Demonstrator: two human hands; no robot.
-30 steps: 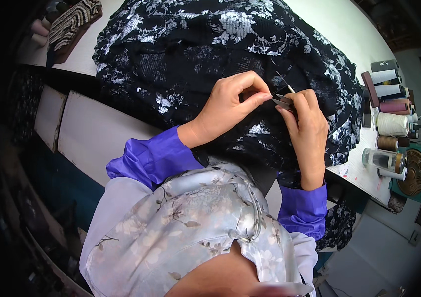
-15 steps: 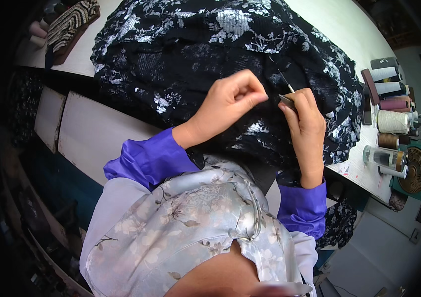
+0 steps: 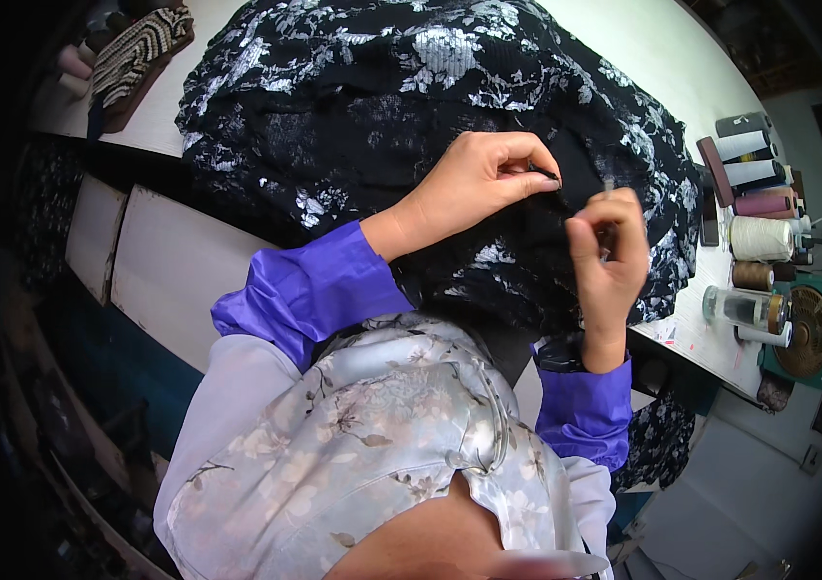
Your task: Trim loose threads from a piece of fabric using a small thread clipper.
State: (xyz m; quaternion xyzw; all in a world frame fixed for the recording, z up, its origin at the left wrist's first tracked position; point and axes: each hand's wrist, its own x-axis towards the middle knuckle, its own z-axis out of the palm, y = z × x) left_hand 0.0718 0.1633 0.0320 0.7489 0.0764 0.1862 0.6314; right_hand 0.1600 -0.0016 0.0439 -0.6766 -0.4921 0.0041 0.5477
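Note:
A large black fabric [image 3: 411,126] with silvery floral print lies bunched across the table in front of me. My left hand [image 3: 493,179] is closed in a pinch over its middle, with a small dark bit of the cloth at the fingertips. Just to the right, my right hand [image 3: 612,232] is curled with the thumb toward the left hand, slightly apart from it. A thin pale tool shows above its fingers, smeared by motion; the rest of it is hidden in the hand.
Thread spools [image 3: 759,237], a glass jar [image 3: 744,307] and a green fan [image 3: 807,333] stand along the right side of the white table [image 3: 710,68]. A striped knitted piece [image 3: 140,53] lies at the far left beside more spools [image 3: 72,63].
My left hand has moved right and pinches at the cloth. My right hand has shifted slightly down and right; the grey pointed metal piece seen in it before is out of sight.

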